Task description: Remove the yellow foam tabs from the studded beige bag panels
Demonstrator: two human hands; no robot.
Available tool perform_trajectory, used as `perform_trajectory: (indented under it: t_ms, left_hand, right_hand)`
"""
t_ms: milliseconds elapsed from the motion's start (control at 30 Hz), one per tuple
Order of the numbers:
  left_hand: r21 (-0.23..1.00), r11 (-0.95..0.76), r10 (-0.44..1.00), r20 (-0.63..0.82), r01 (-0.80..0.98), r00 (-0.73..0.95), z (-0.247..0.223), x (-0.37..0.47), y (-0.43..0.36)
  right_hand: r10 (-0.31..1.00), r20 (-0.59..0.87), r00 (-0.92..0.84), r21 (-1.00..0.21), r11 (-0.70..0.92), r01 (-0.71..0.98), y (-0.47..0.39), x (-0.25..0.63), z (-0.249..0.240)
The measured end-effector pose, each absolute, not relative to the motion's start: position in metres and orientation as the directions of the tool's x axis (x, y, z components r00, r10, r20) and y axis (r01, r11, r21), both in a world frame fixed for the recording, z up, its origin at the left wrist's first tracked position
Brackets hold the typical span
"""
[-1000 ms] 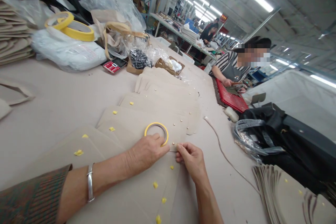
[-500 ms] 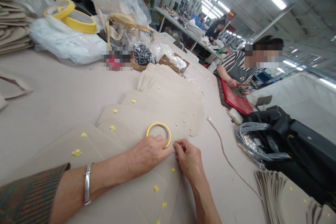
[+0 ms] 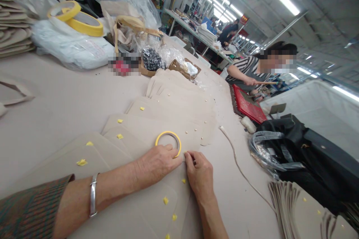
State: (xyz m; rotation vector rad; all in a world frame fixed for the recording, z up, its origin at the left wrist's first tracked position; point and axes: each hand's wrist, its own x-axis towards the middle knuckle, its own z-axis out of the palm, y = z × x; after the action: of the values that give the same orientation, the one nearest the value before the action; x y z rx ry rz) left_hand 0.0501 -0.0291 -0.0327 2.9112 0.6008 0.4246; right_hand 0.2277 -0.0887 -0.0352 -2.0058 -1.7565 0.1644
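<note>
My left hand (image 3: 158, 164) is closed round the near edge of a yellow roll of masking tape (image 3: 168, 134), above overlapping beige panels (image 3: 137, 136). Fingers pinched, my right hand (image 3: 199, 171) rests at the right edge of the panels, just beside the tape roll. A tiny yellow bit shows at its fingertips; the rest of what it pinches is hidden. Small yellow tape pieces (image 3: 82, 162) dot the nearer panels. On the farther ones, small metal studs (image 3: 195, 130) show.
Two yellow tape rolls (image 3: 85, 23) lie on a white plastic bag (image 3: 73, 44). A cord (image 3: 235, 157) runs along the right, near black bags (image 3: 316, 153) and stacked beige pieces (image 3: 283, 201). A co-worker (image 3: 252, 71) holds a hammer over a red board (image 3: 248, 104).
My right hand has shifted slightly, its fingers still pinched at the panel edge. My left hand keeps the tape roll in place. The co-worker's hammer has risen.
</note>
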Motion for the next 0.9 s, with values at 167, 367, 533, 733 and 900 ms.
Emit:
perform_trajectory:
  t_ms: [167, 367, 533, 733, 900]
  left_hand:
    - [0.197, -0.909, 0.411, 0.294, 0.366, 0.863, -0.03, 0.047, -0.026]
    - [0.432, -0.841, 0.509, 0.426, 0.325, 0.748, -0.023, 0.039, -0.022]
    - [0.527, -0.805, 0.548, 0.486, 0.271, 0.681, -0.028, 0.038, -0.025]
    - [0.458, -0.847, 0.501, 0.518, 0.27, 0.693, -0.028, 0.042, -0.033]
    - [0.461, -0.853, 0.472, 0.486, 0.244, 0.735, -0.027, 0.044, -0.036]
  right_hand:
    - [0.973, 0.168, 0.158, -0.361, -0.088, 0.928, -0.081, 0.223, -0.027]
    - [0.995, -0.017, 0.102, -0.442, -0.099, 0.892, -0.095, 0.23, -0.012]
    - [0.982, 0.163, 0.1, -0.68, 0.038, 0.732, -0.109, 0.227, -0.005]
    - [0.89, 0.452, -0.053, -0.576, 0.337, 0.745, -0.11, 0.21, -0.003]
    - [0.853, 0.506, -0.127, -0.453, 0.389, 0.802, -0.112, 0.208, -0.01]
